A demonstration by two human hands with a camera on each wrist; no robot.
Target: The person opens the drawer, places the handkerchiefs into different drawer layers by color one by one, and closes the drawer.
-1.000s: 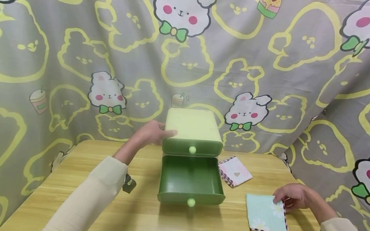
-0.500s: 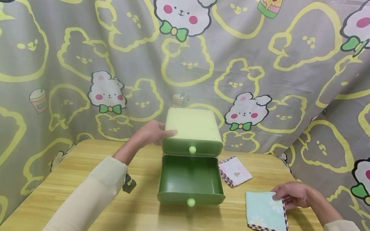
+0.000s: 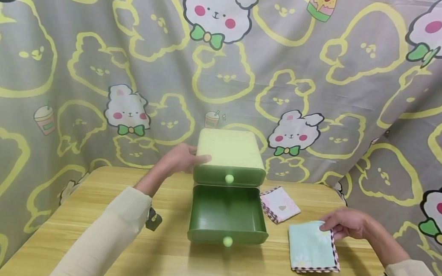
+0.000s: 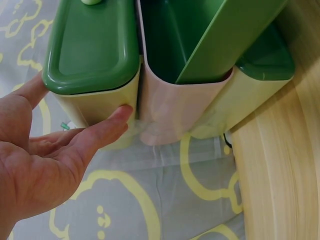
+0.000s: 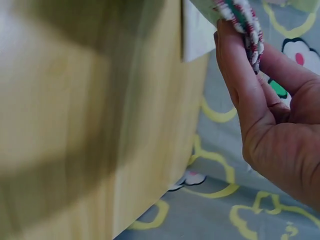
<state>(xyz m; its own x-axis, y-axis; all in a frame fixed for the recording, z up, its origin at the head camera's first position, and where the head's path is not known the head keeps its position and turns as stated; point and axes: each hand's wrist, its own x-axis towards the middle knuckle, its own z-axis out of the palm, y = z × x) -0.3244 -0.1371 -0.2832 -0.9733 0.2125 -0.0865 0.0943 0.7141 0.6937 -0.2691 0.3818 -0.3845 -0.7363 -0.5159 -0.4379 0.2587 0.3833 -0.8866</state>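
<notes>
A small drawer unit (image 3: 228,149) with a pale yellow top and green drawer fronts stands mid-table. Its middle drawer (image 3: 228,211) is pulled out and bare inside. My left hand (image 3: 179,158) steadies the unit's upper left corner, thumb lying on the top and fingers against the side. In the left wrist view, that hand's fingers (image 4: 107,130) look extended along the yellow shell. My right hand (image 3: 347,224) pinches a folded light-blue handkerchief (image 3: 309,249) with daisies and a checked border, by its upper right corner. The handkerchief hangs tilted over the table, right of the drawer.
A folded white and pink handkerchief (image 3: 281,205) with a checked edge lies beside the unit's right side. The wooden table (image 3: 113,250) ends at a grey curtain (image 3: 156,78) with cartoon prints. The bottom drawer (image 4: 267,55) is closed.
My right hand has raised the light-blue handkerchief and carried it a little left and away from me. The left hand and drawer unit have stayed put.
</notes>
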